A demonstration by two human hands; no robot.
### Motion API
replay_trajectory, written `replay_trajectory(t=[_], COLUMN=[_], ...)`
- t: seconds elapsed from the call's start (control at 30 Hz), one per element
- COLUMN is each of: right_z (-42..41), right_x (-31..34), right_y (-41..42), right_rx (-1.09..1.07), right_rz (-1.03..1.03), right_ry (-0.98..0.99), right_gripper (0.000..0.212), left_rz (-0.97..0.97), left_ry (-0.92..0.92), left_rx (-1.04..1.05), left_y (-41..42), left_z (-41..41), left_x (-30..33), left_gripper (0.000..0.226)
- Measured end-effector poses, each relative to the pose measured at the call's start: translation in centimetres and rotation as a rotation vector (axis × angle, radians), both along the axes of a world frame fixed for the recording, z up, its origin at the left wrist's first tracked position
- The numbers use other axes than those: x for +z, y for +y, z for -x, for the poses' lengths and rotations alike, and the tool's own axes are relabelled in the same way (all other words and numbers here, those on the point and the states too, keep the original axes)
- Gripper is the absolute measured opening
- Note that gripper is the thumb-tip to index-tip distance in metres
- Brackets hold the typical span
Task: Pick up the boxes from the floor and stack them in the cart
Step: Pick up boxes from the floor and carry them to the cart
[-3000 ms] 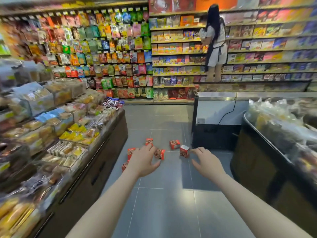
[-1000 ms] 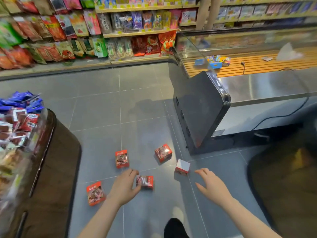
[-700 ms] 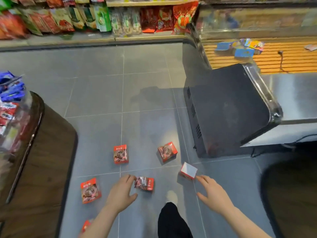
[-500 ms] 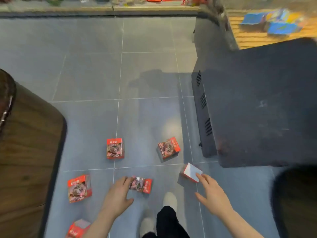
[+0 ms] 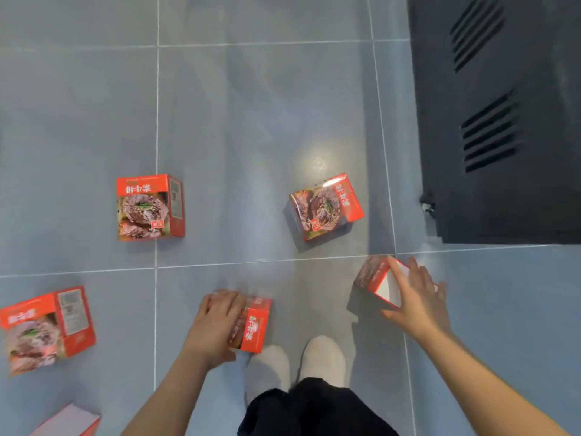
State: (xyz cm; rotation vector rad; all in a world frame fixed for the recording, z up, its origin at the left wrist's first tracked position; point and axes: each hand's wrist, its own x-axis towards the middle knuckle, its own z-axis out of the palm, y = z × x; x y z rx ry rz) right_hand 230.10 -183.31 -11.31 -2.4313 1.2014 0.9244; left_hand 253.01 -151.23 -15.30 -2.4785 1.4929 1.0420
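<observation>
**Red boxes all over the floor tiles**

Dark vented cabinet [image 5: 503,121] sits far right, white shoes [image 5: 295,363] between the arms. Loose boxes: one upper left [image 5: 150,207], one tilted mid-right [image 5: 325,206], one at the left edge [image 5: 47,328]. Left hand [image 5: 217,325] lies on top of the near box [image 5: 251,325], fingers curled over it. Right hand [image 5: 415,297] is spread, fingers touching the white-faced box [image 5: 379,280], not clamped.
</observation>
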Motion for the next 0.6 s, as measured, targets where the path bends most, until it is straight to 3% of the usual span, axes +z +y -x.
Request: replay_trajectory(t=[0.13, 0.27, 0.4, 0.6], right_z=[-0.6, -2.3, -5.6, -11.8], right_x=[-1.8, 1.8, 10.3, 30.0], right_y=[-0.2, -0.3, 0.4, 2.3], right_rx=[0.062, 0.15, 0.267, 0.407], right_rz=[0.078, 0.056, 0.022, -0.043], right_ry=[-0.045, -0.045, -0.091, -0.173], right_gripper=[0.091, 0.093, 0.092, 0.095], left_rz=[-0.002, -0.023, -0.039, -0.022], left_ry=[-0.031, -0.02, -0.03, -0.066], left_rx=[-0.002, 0.075, 0.138, 0.323], left_y=[0.0, -0.5, -1.5, -2.1], left_z=[0.3, -0.6, -2.0, -4.7], left_x=[-1.8, 1.8, 11.4, 33.0], left_gripper=[0.088, 0.074, 0.073, 0.08])
